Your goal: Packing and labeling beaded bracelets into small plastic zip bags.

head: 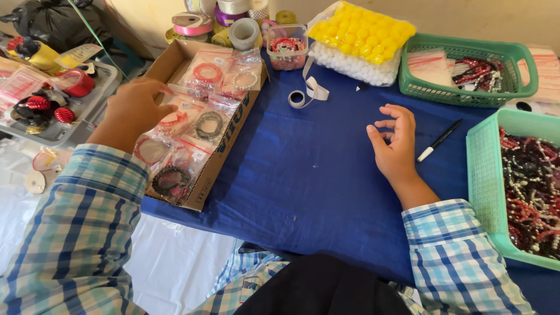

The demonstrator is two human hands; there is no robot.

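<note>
Left hand (135,111): your fingers rest spread on the bagged bracelets (201,125) in the cardboard box (224,149), pinching none | Right hand (395,143): grip loosely curled, empty, over blue tabletop (315,175), near pen (438,140) | Handling, judged: bags light, slick, limp; beads slide inside, so pinch a bag's sealed edge, not the beads.

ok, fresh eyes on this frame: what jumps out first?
Probably the bag of bright yellow balls at the top centre, vivid against the blue cloth. Next, the cardboard box of clear-bagged bracelets on the left, where the left hand rests on the packets. The right hand hovers empty and half-curled over the cloth, beside a pen and the green basket of dark beaded strands.
</note>
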